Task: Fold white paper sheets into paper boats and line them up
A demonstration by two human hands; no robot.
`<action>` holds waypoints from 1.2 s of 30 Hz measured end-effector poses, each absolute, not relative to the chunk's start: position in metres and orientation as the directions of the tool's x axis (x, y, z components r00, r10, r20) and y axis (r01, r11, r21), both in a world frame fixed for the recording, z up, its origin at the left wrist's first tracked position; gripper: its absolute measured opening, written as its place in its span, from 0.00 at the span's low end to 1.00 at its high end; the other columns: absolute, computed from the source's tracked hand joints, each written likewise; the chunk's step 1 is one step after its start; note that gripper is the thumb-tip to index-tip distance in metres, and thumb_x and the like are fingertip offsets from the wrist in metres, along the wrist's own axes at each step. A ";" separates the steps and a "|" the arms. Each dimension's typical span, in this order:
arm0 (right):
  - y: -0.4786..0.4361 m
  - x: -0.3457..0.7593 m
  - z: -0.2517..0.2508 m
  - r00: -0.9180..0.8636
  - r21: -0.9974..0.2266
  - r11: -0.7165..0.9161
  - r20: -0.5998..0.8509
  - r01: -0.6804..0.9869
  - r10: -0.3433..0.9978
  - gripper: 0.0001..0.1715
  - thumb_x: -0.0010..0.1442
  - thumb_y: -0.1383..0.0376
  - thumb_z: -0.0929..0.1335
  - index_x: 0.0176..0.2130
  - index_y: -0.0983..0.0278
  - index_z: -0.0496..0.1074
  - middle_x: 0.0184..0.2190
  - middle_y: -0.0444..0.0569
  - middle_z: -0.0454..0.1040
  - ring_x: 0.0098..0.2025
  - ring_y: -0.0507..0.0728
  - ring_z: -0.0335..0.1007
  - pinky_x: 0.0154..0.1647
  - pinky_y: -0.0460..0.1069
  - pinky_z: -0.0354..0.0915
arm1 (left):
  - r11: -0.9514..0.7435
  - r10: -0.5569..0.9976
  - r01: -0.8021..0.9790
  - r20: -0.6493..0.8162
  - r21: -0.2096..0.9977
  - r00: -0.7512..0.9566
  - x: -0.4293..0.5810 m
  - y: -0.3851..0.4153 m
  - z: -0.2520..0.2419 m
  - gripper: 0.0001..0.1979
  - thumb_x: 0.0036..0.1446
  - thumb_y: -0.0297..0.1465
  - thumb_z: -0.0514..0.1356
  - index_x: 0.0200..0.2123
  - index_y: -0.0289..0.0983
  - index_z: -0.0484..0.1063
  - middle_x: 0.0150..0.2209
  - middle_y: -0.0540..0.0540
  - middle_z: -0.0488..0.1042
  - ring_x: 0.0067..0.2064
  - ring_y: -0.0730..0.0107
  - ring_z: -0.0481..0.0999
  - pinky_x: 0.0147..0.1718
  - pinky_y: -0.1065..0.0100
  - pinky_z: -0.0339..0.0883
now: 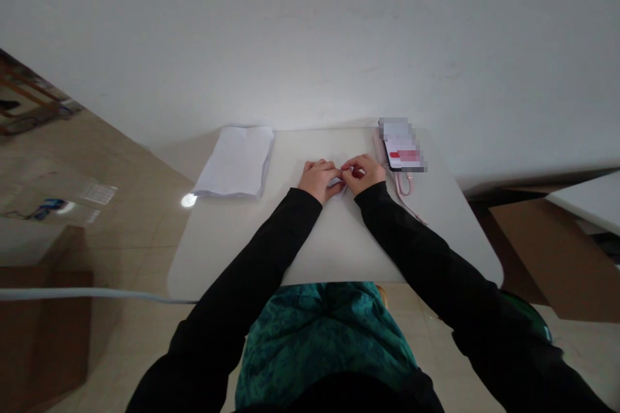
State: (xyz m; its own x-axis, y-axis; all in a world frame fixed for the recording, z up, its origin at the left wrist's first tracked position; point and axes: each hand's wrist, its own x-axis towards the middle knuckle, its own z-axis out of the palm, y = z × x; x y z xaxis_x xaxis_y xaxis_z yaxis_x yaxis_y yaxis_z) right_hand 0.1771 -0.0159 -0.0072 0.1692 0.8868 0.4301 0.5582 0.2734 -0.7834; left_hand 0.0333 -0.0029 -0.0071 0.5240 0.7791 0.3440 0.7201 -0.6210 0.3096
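Observation:
Both my hands meet over the middle of a white table (pixel 334 245). Between them is a small piece of white paper (pixel 338 191), mostly hidden by my fingers. My left hand (pixel 320 179) has its fingers bent around the paper's left side, thumb toward me. Thumb and forefinger of my right hand (pixel 364 174) pinch at the paper's far right edge, touching the left fingertips. To the left of my hands lies a stack of white paper sheets (pixel 237 161), slightly curled at the edges.
A phone (pixel 401 145) with a lit screen lies at the back right, on a pink object with a pink cable (pixel 404 188). A white wall (pixel 310 39) rises behind the table. Cardboard boxes stand on the floor at right (pixel 557 251) and left (pixel 58 329).

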 end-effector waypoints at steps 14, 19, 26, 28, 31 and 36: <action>-0.014 0.176 -0.008 0.144 -0.803 0.292 0.419 0.520 0.896 0.08 0.46 0.72 0.65 0.24 0.64 0.73 0.26 0.46 0.70 0.25 0.50 0.64 0.21 0.45 0.63 | -0.591 0.780 0.788 0.370 0.173 0.504 0.040 -0.012 -0.004 0.07 0.59 0.35 0.58 0.35 0.39 0.74 0.37 0.46 0.74 0.43 0.62 0.70 0.40 0.58 0.55; -0.013 0.176 -0.013 0.148 -0.784 0.319 0.457 0.532 0.877 0.08 0.47 0.71 0.65 0.25 0.63 0.74 0.26 0.45 0.70 0.24 0.50 0.64 0.23 0.45 0.64 | -0.483 0.856 0.842 0.331 0.240 0.397 0.044 -0.014 -0.001 0.08 0.57 0.38 0.60 0.35 0.42 0.75 0.36 0.48 0.76 0.43 0.61 0.70 0.40 0.56 0.55; -0.012 0.177 -0.013 0.137 -0.784 0.309 0.443 0.538 0.886 0.08 0.47 0.71 0.65 0.26 0.64 0.74 0.26 0.44 0.68 0.23 0.48 0.63 0.25 0.45 0.65 | -0.447 0.880 0.796 0.359 0.408 0.310 0.034 -0.011 -0.005 0.07 0.54 0.34 0.62 0.36 0.39 0.75 0.41 0.47 0.74 0.41 0.64 0.75 0.42 0.60 0.64; -0.013 0.176 -0.012 0.138 -0.780 0.311 0.448 0.543 0.883 0.07 0.47 0.71 0.66 0.26 0.64 0.75 0.26 0.44 0.67 0.22 0.48 0.62 0.25 0.45 0.65 | -0.461 0.877 0.739 0.377 0.491 0.297 0.031 -0.010 -0.008 0.05 0.53 0.32 0.63 0.34 0.38 0.75 0.46 0.45 0.71 0.39 0.69 0.75 0.41 0.64 0.67; -0.014 0.175 -0.011 0.135 -0.775 0.313 0.452 0.550 0.882 0.06 0.47 0.71 0.66 0.26 0.65 0.74 0.26 0.44 0.68 0.22 0.47 0.62 0.25 0.45 0.65 | -0.470 0.876 0.700 0.384 0.538 0.292 0.028 -0.009 -0.011 0.04 0.52 0.32 0.63 0.33 0.40 0.76 0.45 0.46 0.70 0.37 0.71 0.75 0.39 0.66 0.70; -0.014 0.175 -0.010 0.131 -0.767 0.315 0.457 0.559 0.880 0.07 0.47 0.72 0.66 0.26 0.65 0.74 0.26 0.44 0.68 0.22 0.47 0.62 0.25 0.45 0.65 | -0.493 0.861 0.702 0.403 0.513 0.310 0.028 -0.007 -0.010 0.02 0.51 0.33 0.63 0.29 0.41 0.74 0.40 0.47 0.68 0.39 0.68 0.72 0.40 0.64 0.71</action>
State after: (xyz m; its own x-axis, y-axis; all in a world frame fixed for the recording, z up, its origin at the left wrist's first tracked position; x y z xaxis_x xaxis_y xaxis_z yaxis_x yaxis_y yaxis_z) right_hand 0.1752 -0.0144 -0.0104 0.1313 0.8796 0.4573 0.5594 0.3151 -0.7667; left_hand 0.0283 -0.0068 -0.0100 0.3103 0.8609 0.4033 0.7023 -0.4934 0.5131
